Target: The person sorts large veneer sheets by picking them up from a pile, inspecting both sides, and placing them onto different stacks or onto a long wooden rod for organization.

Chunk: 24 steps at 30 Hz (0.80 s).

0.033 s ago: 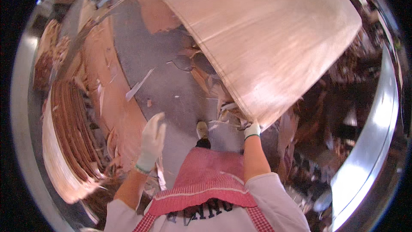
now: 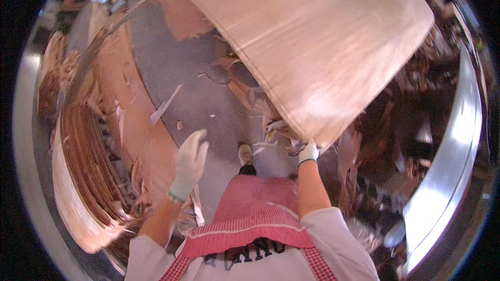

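A large pale sheet of wood veneer point(image 2: 317, 47) fills the upper right, its nearest corner pointing down toward me. More sheet edges show along its left side, so it seems to lie on others. My right hand point(image 2: 308, 153), in a white glove with a green cuff edge, is closed around that near corner. The fingertips are partly hidden there. To the left, my gloved left hand point(image 2: 190, 164) hangs over the floor with fingers stretched out, holding nothing.
On the left stands a stack of curved brown veneer sheets point(image 2: 94, 161), beside a long reddish sheet point(image 2: 127, 109). Torn scraps point(image 2: 273, 132) litter the grey floor point(image 2: 208, 104) near my shoe point(image 2: 245, 154). A shiny metal surface point(image 2: 448, 177) curves along the right.
My left hand has shifted slightly right and up. The right hand keeps its hold on the veneer corner, and the scene has moved a little to the left.
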{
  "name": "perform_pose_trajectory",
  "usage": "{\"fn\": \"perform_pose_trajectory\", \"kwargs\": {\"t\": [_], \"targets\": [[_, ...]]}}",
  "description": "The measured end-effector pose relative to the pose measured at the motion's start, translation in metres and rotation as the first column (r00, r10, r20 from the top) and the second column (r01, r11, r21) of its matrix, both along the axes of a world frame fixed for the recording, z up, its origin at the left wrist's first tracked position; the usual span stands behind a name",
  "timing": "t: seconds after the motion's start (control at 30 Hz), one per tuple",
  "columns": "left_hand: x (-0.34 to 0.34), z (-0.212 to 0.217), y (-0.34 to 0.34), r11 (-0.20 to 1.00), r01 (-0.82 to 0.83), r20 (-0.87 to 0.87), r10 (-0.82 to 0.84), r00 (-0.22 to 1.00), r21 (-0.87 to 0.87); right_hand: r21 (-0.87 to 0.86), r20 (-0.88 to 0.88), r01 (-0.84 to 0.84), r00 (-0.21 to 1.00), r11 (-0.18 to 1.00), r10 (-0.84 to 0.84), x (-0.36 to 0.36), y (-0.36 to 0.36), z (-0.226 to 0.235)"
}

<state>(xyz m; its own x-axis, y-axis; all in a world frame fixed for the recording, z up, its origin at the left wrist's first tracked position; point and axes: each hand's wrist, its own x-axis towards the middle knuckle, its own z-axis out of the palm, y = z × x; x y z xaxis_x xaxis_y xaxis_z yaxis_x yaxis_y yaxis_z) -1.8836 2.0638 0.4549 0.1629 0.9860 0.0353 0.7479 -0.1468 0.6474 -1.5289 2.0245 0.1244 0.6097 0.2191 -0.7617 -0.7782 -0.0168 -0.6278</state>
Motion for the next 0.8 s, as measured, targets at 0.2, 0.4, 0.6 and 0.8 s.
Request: {"fn": "perform_pose_trajectory", "kwargs": {"t": [0.2,0.4,0.6,0.8], "targets": [[0.124,-0.033,0.122,0.837,0.547,-0.014,-0.547,0.837,0.014,-0.172,0.399,-0.255,0.865,0.952,0.304,0.038,0.025,0.145],[0.25,-0.082,0.16,0.552,0.829,-0.437,-0.768,0.468,-0.084,0.014,0.464,-0.254,0.858,0.967,0.219,0.051,0.059,0.234],[0.292,-0.101,0.253,0.755,0.656,-0.032,-0.655,0.755,0.016,0.134,0.444,-0.529,0.788,0.838,0.427,0.055,0.066,0.302],[0.307,-0.02,0.375,0.758,0.651,0.11,-0.644,0.757,-0.047,-0.125,-0.027,-0.444,0.895,0.887,0.445,0.043,0.009,0.152]]}}
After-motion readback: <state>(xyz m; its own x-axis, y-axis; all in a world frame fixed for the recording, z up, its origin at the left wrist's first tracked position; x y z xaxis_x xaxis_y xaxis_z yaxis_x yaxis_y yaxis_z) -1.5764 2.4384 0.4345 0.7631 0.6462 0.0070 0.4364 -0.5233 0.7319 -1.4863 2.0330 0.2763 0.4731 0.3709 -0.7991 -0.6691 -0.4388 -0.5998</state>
